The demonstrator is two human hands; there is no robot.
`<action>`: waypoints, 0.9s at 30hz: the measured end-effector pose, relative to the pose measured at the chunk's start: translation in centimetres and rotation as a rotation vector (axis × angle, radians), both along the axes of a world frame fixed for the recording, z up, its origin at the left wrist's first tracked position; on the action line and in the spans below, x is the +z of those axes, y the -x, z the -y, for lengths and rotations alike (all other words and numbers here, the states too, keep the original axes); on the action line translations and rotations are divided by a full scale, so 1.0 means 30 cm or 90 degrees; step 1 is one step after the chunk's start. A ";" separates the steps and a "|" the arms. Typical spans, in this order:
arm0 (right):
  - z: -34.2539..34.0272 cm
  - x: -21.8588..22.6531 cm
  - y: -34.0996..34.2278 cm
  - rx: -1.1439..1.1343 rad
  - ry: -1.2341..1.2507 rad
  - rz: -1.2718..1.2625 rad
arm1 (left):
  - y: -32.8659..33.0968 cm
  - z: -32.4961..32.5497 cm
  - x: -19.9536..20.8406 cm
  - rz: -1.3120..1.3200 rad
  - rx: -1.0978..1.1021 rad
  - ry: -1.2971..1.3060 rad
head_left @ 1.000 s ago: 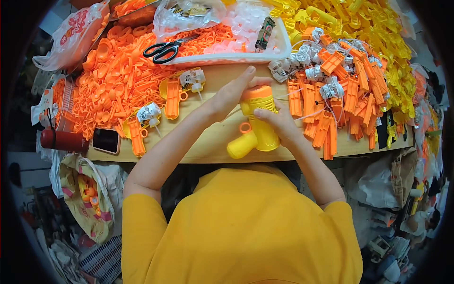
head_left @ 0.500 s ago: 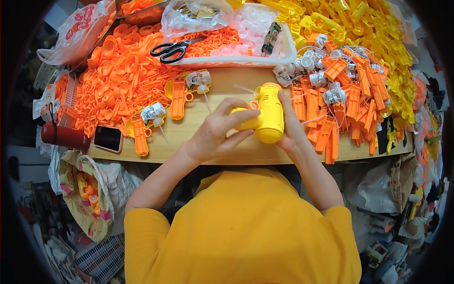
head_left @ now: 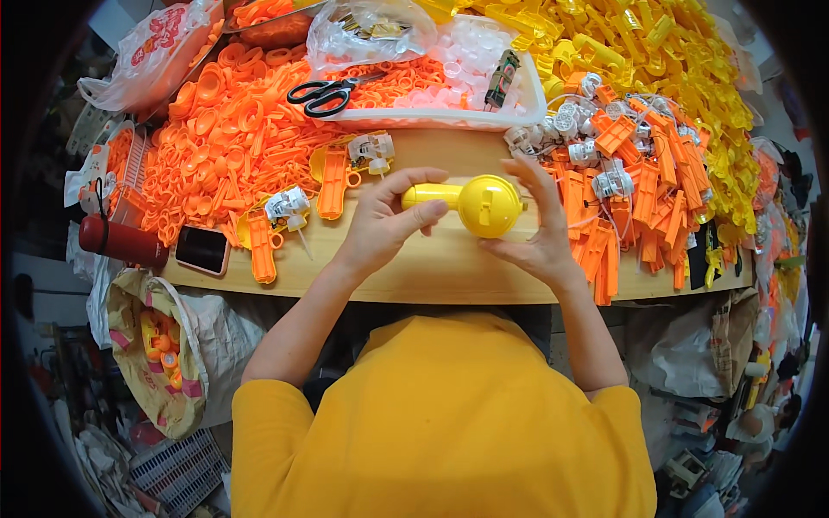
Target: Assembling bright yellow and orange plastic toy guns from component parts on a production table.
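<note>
Over the middle of the table I hold a yellow toy hair dryer (head_left: 490,209), its round end facing up and its handle pointing left. My left hand (head_left: 393,216) is closed on the handle, with the thumb along the near side. On the other side, my right hand (head_left: 544,229) curves around the round end with thumb and fingers spread apart; whether a fingertip touches it is hard to tell. To the left lie two open yellow half-shells, each with an orange handle insert (head_left: 332,183) and a white motor unit (head_left: 287,204).
Orange parts (head_left: 207,155) are heaped at left, orange and white wired assemblies (head_left: 635,173) at right, yellow shells (head_left: 639,52) behind them. Scissors (head_left: 332,93) rest on a white tray (head_left: 432,119). A phone (head_left: 202,250) and red flask (head_left: 123,240) lie near the left edge.
The toy hair dryer has been turned so its round end faces up. My right hand has loosened and spread its fingers, while the left has closed on the handle.
</note>
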State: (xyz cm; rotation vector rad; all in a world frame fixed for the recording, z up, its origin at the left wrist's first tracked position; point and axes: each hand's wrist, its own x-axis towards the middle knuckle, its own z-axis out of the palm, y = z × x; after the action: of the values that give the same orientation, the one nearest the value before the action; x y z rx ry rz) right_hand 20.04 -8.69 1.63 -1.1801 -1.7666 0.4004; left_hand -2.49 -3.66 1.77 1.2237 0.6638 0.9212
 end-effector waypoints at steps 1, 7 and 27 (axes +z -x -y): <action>-0.001 0.008 0.017 0.054 0.045 -0.060 | -0.005 0.005 0.000 -0.001 -0.017 0.003; 0.015 0.009 0.025 0.134 0.173 -0.106 | -0.018 0.023 0.008 -0.017 -0.065 0.017; 0.041 -0.055 0.149 0.003 -0.050 -0.118 | -0.094 -0.030 -0.045 -0.064 0.286 -0.140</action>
State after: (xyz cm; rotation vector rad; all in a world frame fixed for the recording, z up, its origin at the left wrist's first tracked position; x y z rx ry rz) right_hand 15.57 -9.92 -0.02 -1.0498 -1.6103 0.4253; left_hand 0.35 -2.75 0.43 1.3481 0.9611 1.3380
